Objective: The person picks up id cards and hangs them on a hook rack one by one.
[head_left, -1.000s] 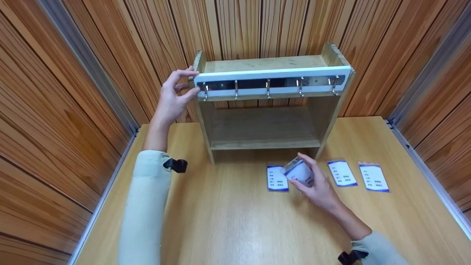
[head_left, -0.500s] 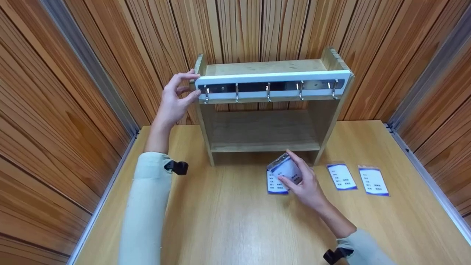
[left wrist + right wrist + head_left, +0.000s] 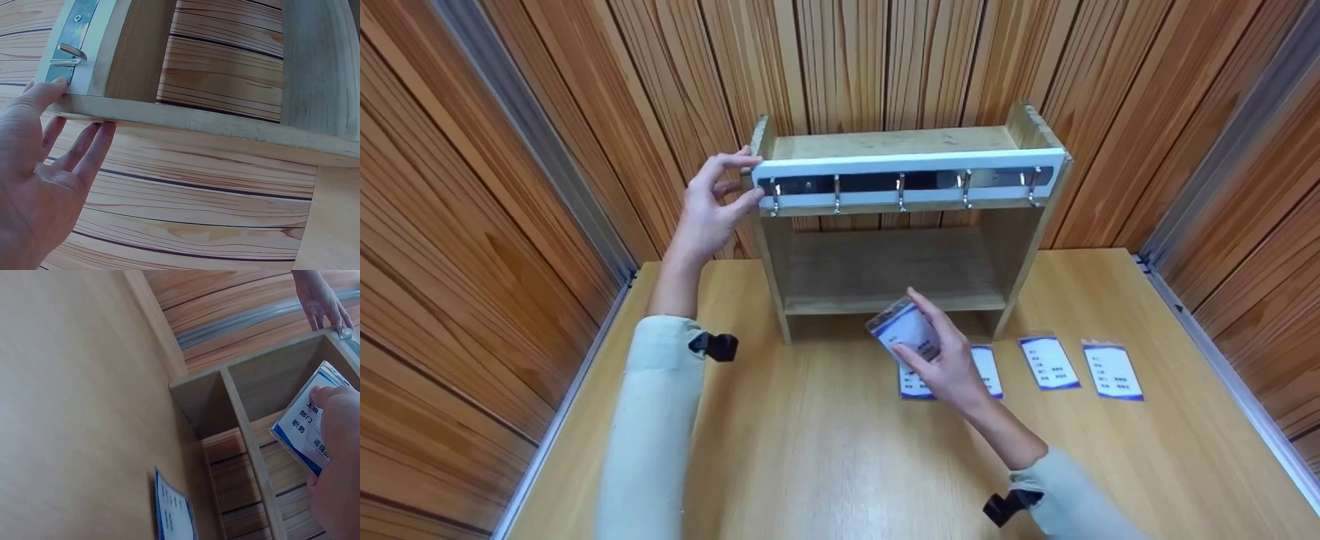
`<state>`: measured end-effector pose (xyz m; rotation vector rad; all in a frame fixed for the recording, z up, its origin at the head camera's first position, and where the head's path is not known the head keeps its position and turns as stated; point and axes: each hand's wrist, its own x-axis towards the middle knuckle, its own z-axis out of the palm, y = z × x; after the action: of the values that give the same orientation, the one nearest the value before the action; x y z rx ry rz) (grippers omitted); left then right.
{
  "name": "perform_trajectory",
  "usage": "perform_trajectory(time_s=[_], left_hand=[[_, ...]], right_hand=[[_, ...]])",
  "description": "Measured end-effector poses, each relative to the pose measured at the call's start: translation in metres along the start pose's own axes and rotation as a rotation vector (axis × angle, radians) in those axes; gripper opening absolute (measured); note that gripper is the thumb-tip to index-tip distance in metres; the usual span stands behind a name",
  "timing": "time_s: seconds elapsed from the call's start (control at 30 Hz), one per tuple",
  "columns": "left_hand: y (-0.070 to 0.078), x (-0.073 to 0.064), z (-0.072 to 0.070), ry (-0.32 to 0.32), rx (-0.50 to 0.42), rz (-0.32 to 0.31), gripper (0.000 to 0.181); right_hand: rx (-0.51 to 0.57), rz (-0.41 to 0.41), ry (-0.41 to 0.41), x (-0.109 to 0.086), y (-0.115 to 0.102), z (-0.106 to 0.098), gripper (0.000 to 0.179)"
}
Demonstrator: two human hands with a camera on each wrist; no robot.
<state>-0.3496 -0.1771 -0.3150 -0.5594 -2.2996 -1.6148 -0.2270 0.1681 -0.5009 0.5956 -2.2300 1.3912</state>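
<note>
Dial laid over the head view, 12 at the far wall [image 3: 847,67]. Bench [image 3: 810,465] runs down to 6. Shelf [image 3: 896,262] upright between 12 and 1, rail [image 3: 870,181] across its upper front. Left grip [image 3: 711,206] at 10, pinching the shelf's left front corner, thumb on the rail's end. Right grip [image 3: 949,367] between 4 and 5, thumb and fingers pinching a badge [image 3: 904,326]: raised, tilted, slotted end toward 10. Four flat badges [image 3: 1050,364] on the bench, 4 to 5, two partly covered by the right grip. Five hooks [image 3: 901,193] on the rail, all bare.

Risks, my judgement: the glossy sleeve, pinched well below its slot, could swivel or slip. A hard push at the rail could rock the shelf if the left grip slackens.

Views: left wrist shows fingertips against the side panel's outer face, hidden from the head; no badge there. Right wrist shows the thumb over the held badge's print, but one flat badge only.
</note>
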Motion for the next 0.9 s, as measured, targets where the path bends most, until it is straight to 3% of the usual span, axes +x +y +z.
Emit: perform_trajectory(time_s=[0.2,0.3,0.63,0.9], left_hand=[[0.000,0.000,-0.002,0.012,0.002,0.037,0.039],[-0.001,0.000,-0.001,0.010,0.004,0.044,0.039],[-0.003,-0.001,0.001,0.004,0.004,0.018,0.039],[0.000,-0.001,0.001,0.004,0.007,0.004,0.039]], right_hand=[[0.013,-0.075,0.004,0.015,-0.011,0.015,0.077],[0.017,-0.075,-0.008,0.020,-0.017,0.018,0.077],[0.049,-0.119,-0.010,0.039,-0.034,0.033,0.074],[0.078,-0.110,-0.033,0.059,-0.054,0.042,0.075]])
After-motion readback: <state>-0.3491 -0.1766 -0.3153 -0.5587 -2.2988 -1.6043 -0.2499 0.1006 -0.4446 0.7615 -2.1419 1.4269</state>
